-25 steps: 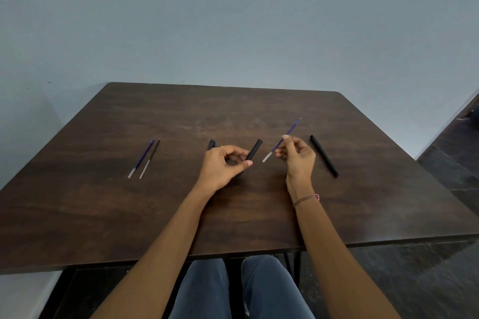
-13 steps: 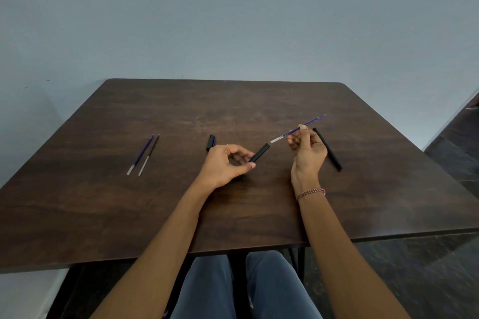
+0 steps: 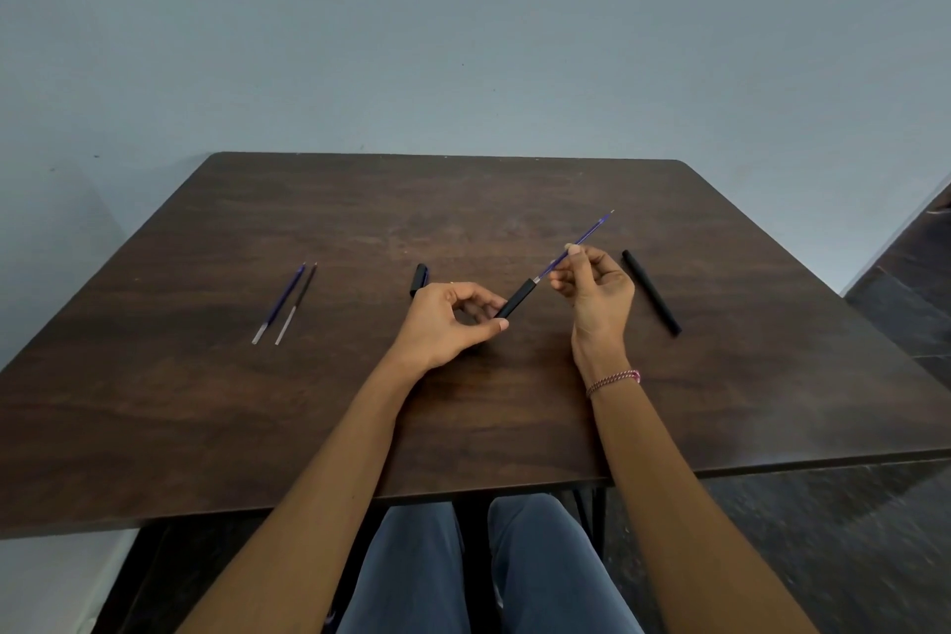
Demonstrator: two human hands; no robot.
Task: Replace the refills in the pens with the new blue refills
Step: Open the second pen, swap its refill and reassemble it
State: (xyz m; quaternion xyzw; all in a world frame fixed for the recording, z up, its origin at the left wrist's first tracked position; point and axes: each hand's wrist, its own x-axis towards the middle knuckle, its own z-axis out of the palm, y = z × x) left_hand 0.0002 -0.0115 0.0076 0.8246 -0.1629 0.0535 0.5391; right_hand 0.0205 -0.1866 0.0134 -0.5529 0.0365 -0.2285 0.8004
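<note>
My left hand (image 3: 446, 324) grips a black pen barrel (image 3: 516, 300), its open end pointing up and right. A thin blue refill (image 3: 586, 238) is pinched in my right hand (image 3: 597, 291), and its pale lower end sits right at the barrel's mouth. Whether it is inside I cannot tell. A second black pen (image 3: 651, 292) lies on the table to the right of my right hand. A black pen cap (image 3: 419, 279) lies just behind my left hand. Far left lie a blue refill (image 3: 282, 300) and a dark refill (image 3: 298, 301), side by side.
Everything rests on a dark wooden table (image 3: 206, 402) against a pale wall. Its front edge runs just above my knees (image 3: 483, 561). Dark floor shows to the right of the table.
My right hand swung the blue refill round and brought its pale end to the mouth of the barrel. The left hand kept hold of the barrel, nearly still.
</note>
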